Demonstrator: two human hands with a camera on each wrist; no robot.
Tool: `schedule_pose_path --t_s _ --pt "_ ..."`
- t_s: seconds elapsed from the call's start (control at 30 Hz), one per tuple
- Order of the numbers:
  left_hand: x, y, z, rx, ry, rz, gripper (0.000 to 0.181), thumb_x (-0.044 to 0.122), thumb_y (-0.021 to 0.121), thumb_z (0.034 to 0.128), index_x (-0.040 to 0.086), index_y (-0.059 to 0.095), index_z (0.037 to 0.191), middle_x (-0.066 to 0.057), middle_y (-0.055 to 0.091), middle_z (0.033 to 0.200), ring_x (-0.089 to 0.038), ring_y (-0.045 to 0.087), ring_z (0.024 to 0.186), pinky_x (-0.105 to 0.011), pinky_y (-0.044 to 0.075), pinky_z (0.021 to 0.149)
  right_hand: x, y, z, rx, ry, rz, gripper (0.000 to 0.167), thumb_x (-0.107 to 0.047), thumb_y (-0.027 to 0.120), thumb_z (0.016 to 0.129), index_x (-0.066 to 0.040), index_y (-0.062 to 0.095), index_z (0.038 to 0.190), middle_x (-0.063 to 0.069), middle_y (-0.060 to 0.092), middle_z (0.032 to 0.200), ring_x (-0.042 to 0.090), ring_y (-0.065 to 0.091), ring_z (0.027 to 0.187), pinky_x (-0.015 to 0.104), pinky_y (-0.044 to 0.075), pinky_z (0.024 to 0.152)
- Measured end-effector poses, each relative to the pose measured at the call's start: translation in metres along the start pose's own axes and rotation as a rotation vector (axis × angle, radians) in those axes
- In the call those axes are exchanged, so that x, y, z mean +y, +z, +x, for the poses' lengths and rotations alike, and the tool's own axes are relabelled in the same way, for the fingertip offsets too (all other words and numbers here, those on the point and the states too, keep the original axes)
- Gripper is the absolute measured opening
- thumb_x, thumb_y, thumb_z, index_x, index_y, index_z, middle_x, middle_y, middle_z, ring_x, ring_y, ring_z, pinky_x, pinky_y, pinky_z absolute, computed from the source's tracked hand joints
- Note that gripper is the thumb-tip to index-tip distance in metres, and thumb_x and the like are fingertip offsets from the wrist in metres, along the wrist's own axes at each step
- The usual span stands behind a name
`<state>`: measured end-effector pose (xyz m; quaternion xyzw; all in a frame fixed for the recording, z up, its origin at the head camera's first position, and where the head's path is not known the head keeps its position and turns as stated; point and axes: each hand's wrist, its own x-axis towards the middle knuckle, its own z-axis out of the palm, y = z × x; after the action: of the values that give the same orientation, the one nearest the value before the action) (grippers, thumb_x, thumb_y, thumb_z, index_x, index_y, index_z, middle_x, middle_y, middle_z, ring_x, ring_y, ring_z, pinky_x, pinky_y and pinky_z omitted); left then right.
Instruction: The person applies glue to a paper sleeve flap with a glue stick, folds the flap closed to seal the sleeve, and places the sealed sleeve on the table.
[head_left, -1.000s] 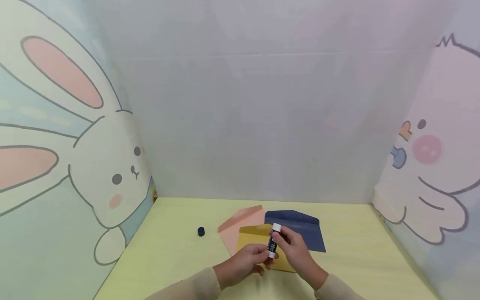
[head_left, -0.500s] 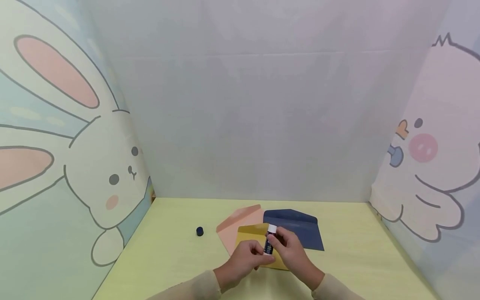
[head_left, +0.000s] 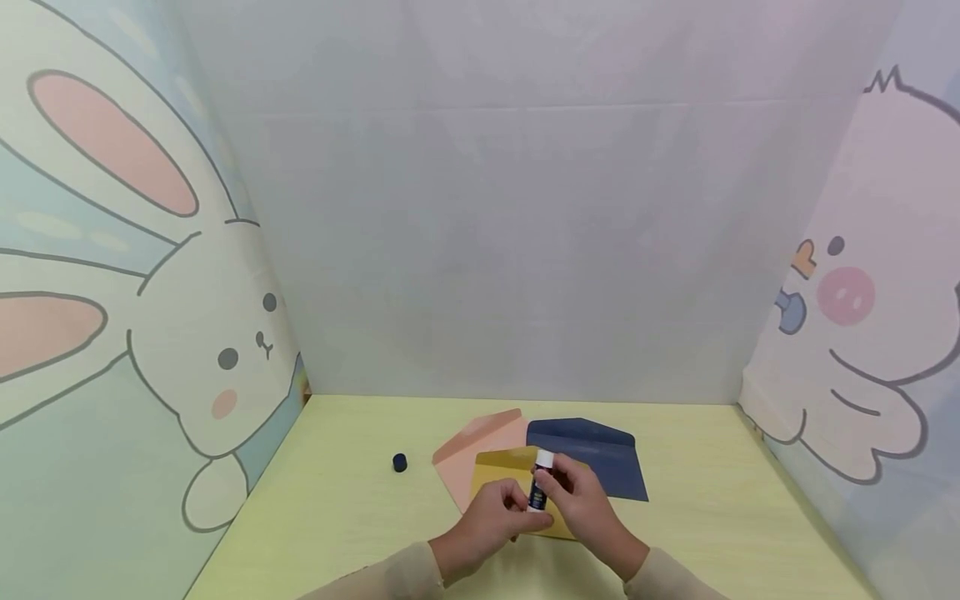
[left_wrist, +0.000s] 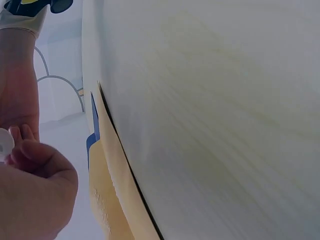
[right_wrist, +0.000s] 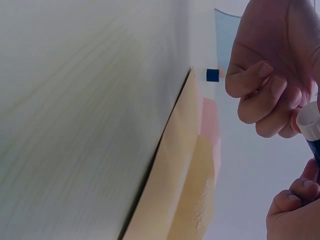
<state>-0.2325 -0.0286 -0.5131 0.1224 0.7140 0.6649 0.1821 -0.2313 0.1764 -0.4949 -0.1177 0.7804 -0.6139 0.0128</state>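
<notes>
Above the yellow envelope [head_left: 495, 471], both hands hold a glue stick [head_left: 537, 495] tilted, its white end upward. My left hand [head_left: 491, 521] pinches its white lower end between thumb and fingers. My right hand [head_left: 588, 508] grips the dark body higher up. In the right wrist view the white bottom of the glue stick [right_wrist: 309, 121] shows beside the left hand's curled fingers [right_wrist: 265, 102]. Whitish smears mark the flap of the yellow envelope [right_wrist: 202, 207]. The dark glue cap [head_left: 400, 462] stands apart on the table to the left.
A pink envelope [head_left: 457, 467] and a navy blue envelope [head_left: 600, 462] lie partly under or behind the yellow one, flaps unfolded. The pale yellow table [head_left: 337, 517] is bounded by a grey back wall [head_left: 517, 250] and printed side panels.
The left hand has turned about the glue stick's lower end, its thumb now across it. The glue stick shifted slightly left early on; the last half second shows almost no movement.
</notes>
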Motion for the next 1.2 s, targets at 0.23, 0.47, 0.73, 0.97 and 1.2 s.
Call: schedule_pose_path --t_s 0.23,0.47,0.73,0.97,1.2 --pt "0.0 -0.013 0.004 -0.185 -0.048 0.02 0.021 0.028 0.077 0.117 0.008 0.073 0.118 0.001 0.071 0.101 -0.017 0.062 0.089 -0.028 0.056 0.076 0.001 -0.004 -0.002 0.01 0.021 0.004 0.03 -0.021 0.068 0.121 0.007 0.073 0.132 0.016 0.076 0.118 0.009 0.064 0.097 0.023 0.057 0.086" --pt "0.0 -0.021 0.005 -0.403 -0.116 -0.155 0.045 0.027 0.05 0.128 -0.001 0.069 0.157 -0.004 0.075 0.133 -0.014 0.066 0.113 -0.026 0.056 0.088 0.003 -0.006 -0.002 0.031 0.072 0.042 0.035 -0.023 0.066 0.122 0.009 0.072 0.137 0.014 0.075 0.116 0.012 0.065 0.098 0.027 0.058 0.089" --pt "0.001 -0.019 0.005 -0.384 -0.091 -0.168 0.044 0.024 0.05 0.1279 -0.009 0.068 0.151 -0.001 0.073 0.119 -0.013 0.066 0.108 -0.025 0.056 0.089 0.002 -0.006 0.0 0.031 0.06 0.049 0.034 -0.022 0.065 0.123 0.007 0.072 0.14 0.014 0.075 0.12 0.011 0.065 0.1 0.023 0.057 0.09" --pt "0.001 -0.015 0.003 -0.243 -0.029 -0.069 0.036 0.021 0.066 0.1225 -0.011 0.075 0.135 0.001 0.073 0.102 -0.013 0.064 0.095 -0.024 0.057 0.081 -0.001 -0.005 0.0 0.018 0.058 0.026 0.035 -0.023 0.067 0.122 0.005 0.072 0.142 0.02 0.079 0.131 0.01 0.067 0.102 0.023 0.06 0.09" --pt "0.002 -0.008 0.001 -0.079 -0.002 -0.013 0.018 0.022 0.085 0.1107 0.006 0.08 0.106 0.006 0.071 0.088 -0.012 0.059 0.075 -0.025 0.053 0.072 -0.001 -0.003 -0.001 0.013 0.031 0.021 0.032 -0.02 0.067 0.122 0.008 0.071 0.137 0.023 0.076 0.129 0.009 0.065 0.1 0.023 0.06 0.088"
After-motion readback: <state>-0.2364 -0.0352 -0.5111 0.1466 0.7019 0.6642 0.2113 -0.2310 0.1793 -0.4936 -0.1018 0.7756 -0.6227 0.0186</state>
